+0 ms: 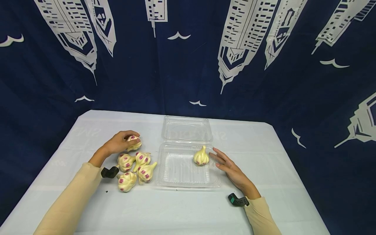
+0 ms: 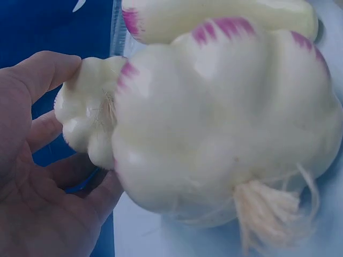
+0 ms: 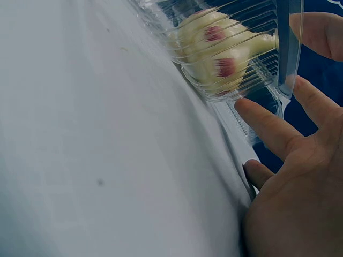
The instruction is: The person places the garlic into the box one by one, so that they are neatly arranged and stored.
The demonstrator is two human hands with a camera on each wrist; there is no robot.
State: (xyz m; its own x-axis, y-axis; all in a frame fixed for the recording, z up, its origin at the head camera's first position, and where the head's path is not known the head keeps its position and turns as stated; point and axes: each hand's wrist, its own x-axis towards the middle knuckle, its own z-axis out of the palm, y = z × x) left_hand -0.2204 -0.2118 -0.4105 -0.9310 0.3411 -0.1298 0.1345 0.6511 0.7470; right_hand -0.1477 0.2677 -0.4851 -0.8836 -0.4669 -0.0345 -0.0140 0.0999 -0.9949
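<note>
At the back left of the table, my left hand (image 1: 119,142) grips a garlic bulb (image 1: 133,143) between thumb and fingers. The left wrist view shows that garlic bulb (image 2: 88,110) partly behind a larger-looking nearer bulb (image 2: 214,118) with a tuft of roots. A clear plastic clamshell container (image 1: 176,184) lies with its lid (image 1: 187,130) folded back. One garlic bulb (image 1: 201,156) stands inside, stem up, near the right wall. My right hand (image 1: 233,169) has its fingers spread along the container's right side, fingertips right at the wall, pinching nothing.
Several more garlic bulbs with purple marks (image 1: 125,162) lie in a group left of the container, near my left wrist. A white cloth covers the table (image 1: 164,212). Behind it hangs a dark blue curtain (image 1: 176,71) with white building prints.
</note>
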